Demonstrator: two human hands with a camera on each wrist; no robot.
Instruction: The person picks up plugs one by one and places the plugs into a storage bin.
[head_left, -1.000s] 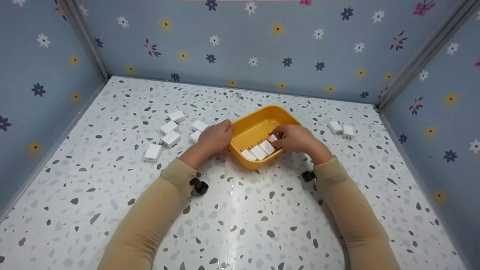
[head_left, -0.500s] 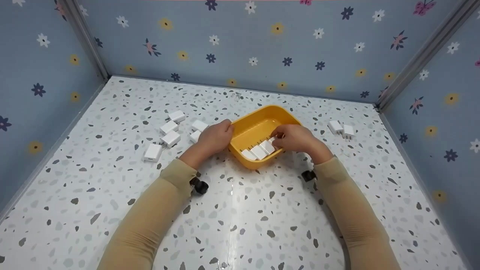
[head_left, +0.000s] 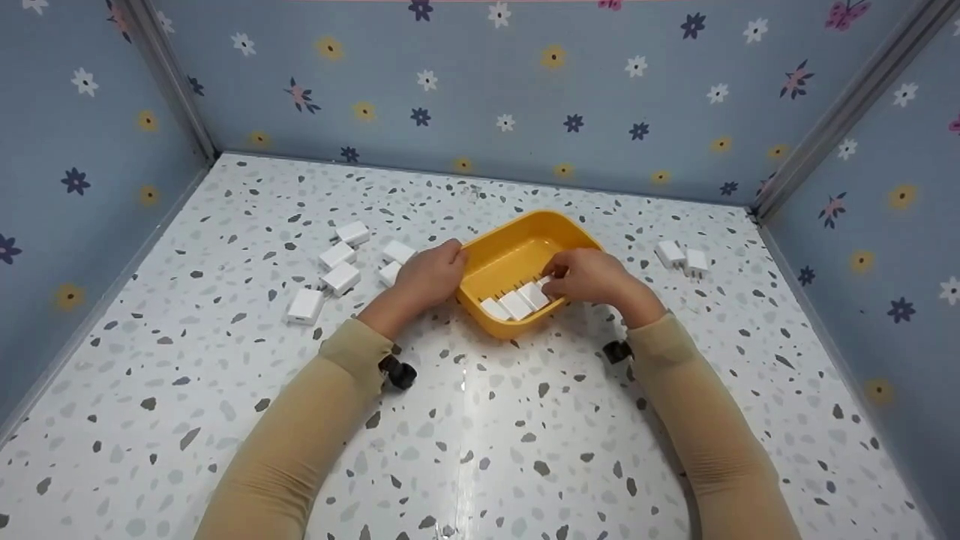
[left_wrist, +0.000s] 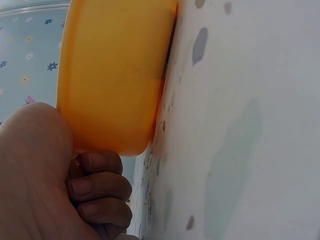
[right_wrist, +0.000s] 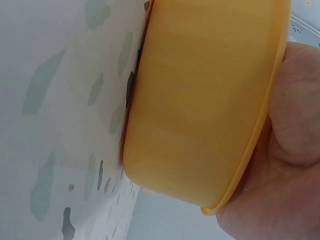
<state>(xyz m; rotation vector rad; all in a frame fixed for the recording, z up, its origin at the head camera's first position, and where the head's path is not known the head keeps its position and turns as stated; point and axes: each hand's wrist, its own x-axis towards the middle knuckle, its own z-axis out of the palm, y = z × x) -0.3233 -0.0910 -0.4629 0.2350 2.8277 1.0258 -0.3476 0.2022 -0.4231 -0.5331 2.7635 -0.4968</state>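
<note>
A yellow plastic bin (head_left: 501, 328) stands at the middle of the table, with a row of white charger plugs (head_left: 515, 305) along its near wall, prongs facing the far side. My left hand (head_left: 430, 277) grips the bin's left end; the left wrist view has curled fingers (left_wrist: 102, 186) against that end. Inside the bin's right part, my right hand (head_left: 591, 277) pinches the charger plug (head_left: 546, 283) at the row's right end, which my fingers partly cover. In the right wrist view the bin's outer wall (right_wrist: 200, 100) hides my fingertips.
Several white charger plugs (head_left: 342, 278) lie loose on the speckled table (head_left: 480, 420) left of the bin, some close to my left hand. Two more charger plugs (head_left: 696, 262) lie to the right. Flower-patterned walls (head_left: 510, 82) enclose the back and both sides.
Almost nothing differs. My right fingers shift slightly on the charger plug at the row's end, while the left hand and the bin stay put.
</note>
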